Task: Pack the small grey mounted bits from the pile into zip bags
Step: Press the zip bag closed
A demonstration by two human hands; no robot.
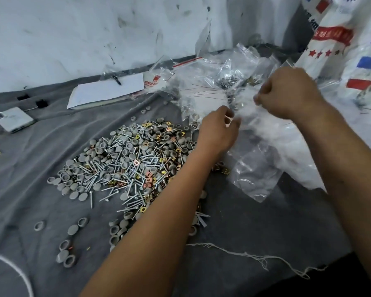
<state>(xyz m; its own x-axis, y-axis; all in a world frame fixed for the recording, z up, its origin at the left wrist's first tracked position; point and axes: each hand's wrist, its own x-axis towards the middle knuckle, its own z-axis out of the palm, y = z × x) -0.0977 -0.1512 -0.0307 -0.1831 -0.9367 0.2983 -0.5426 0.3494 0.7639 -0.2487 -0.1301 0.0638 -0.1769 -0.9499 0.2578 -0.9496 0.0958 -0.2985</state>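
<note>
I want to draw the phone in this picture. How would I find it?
Start at the big pile of grey caps and screws in the middle of the grey cloth, then look far left toward the white wall. The phone lies flat near the left edge, left of the white notebook. It is the only white slab with a camera block in its corner.

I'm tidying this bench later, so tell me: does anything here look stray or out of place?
Yes. Several grey caps lie scattered on the grey cloth, apart from the main pile. A frayed white thread trails loose along the near edge. A phone sits among the work items at far left.
</note>
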